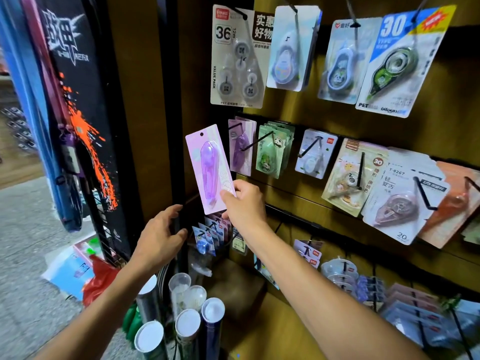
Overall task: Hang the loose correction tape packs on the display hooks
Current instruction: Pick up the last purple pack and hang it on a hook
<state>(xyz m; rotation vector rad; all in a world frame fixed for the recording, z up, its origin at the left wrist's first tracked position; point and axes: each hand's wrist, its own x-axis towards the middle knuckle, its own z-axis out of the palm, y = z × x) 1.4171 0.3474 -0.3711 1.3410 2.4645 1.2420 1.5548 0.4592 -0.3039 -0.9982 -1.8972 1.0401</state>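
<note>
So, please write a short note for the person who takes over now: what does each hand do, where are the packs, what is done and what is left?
Right hand: pinches the lower right corner of the loose purple pack, held upright in front of the display, left of the middle row.
Left hand: holds nothing, fingers loosely spread at the dark post of the display's left edge.
Matching purple packs already hang on the leftmost hook of the middle row.
Done: one pack picked up. Left: slide its top hole onto that hook. No other loose packs can be told from this view.
</note>
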